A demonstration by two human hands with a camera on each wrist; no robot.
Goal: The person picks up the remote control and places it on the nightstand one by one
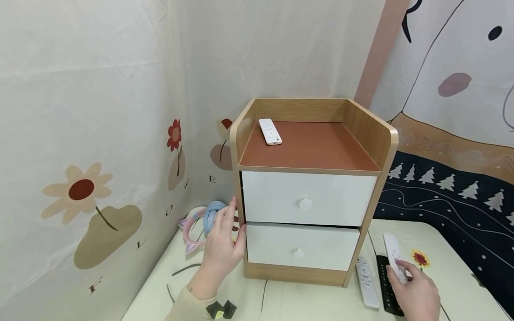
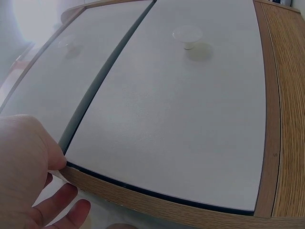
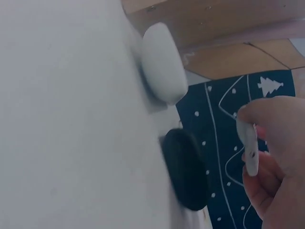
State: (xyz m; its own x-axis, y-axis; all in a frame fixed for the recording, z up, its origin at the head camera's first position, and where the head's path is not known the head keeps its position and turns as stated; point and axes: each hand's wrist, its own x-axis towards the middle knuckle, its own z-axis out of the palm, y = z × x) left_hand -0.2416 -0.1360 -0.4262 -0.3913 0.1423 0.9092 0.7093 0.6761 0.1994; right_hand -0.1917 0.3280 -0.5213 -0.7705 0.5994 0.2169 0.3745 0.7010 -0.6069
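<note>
A small wood-framed cabinet (image 1: 297, 273) has two white drawers and a brown top shelf. Against its left side rests my left hand (image 1: 220, 249), the fingers fairly straight and the thumb at the front edge. In the left wrist view the thumb of that hand (image 2: 28, 157) touches the wooden edge near the gap between the drawers. To the right of the cabinet, my right hand (image 1: 417, 290) pinches a white remote control (image 1: 393, 252) between thumb and fingers. The right wrist view shows this remote (image 3: 249, 148) lifted off the surface. Another white remote (image 1: 270, 131) lies on the top shelf.
Beside the cabinet's right side lie a white remote (image 1: 366, 283) and a black remote (image 1: 387, 285). Pink and blue headphones (image 1: 196, 227) with cat ears sit behind my left hand. The upper drawer (image 1: 277, 200) and lower drawer (image 1: 277, 245) have round white knobs. Patterned cloth hangs around.
</note>
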